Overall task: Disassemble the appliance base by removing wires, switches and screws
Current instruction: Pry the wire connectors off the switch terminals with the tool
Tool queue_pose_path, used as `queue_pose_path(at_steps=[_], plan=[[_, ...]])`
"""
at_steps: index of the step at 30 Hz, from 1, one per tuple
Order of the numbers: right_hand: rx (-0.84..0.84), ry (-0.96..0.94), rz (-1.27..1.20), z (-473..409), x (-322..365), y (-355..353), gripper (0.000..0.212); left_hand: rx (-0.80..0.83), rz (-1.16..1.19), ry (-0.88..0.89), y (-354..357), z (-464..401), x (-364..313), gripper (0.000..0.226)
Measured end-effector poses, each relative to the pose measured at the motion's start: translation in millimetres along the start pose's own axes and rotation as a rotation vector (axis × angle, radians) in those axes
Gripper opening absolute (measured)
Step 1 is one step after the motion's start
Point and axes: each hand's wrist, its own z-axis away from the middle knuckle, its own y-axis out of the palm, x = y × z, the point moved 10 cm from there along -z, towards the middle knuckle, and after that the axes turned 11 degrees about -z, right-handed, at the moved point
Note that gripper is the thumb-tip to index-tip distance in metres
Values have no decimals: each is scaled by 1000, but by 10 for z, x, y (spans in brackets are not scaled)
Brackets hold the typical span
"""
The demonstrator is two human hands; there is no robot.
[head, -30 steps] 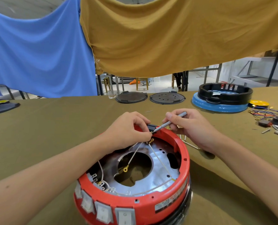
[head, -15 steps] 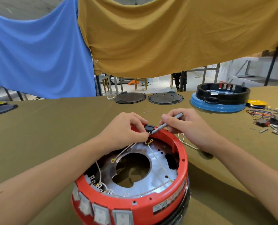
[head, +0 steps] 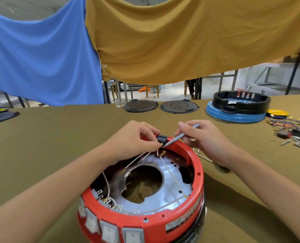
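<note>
Red appliance base [head: 145, 220] on the olive table [head: 40, 146], left hand [head: 133, 142] pinching white wires [head: 137, 159] beside black connector [head: 162, 138] on far rim, right hand [head: 207, 137] gripping grey screwdriver [head: 180, 135], tip at the connector

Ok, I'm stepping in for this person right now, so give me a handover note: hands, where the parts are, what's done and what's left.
Left hand: pinching white wires at the black connector block on the far rim of the red appliance base.
Right hand: holding a thin grey screwdriver, tip at that block.
Done: several wire ends hang loose with bare ring terminals over the metal plate; a pile of removed wires, switches and screws lies on the table far right.
Left: free the block's wires; the white rocker switches on the near wall remain mounted and wired.
</note>
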Motion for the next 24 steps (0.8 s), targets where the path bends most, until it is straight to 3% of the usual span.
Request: queue_pose_path(at_steps=[8, 14, 19, 22, 24], plan=[[-59, -16, -383, 5, 75, -61, 33, -82, 295, -108, -211, 12, 170, 14], [-39, -86, -323, 34, 136, 51, 17, 20, 266, -131, -250, -79, 114, 16], [-88, -108, -239, 67, 155, 67, 22, 158, 328, -119, -301, -142, 58, 28], [-119, -135, -238, 95, 200, 113, 22, 49, 447, -140, -417, -192, 151, 32], [-125, -139, -230, 114, 229, 149, 22, -14, 552, -159, -423, -208, 194, 20]])
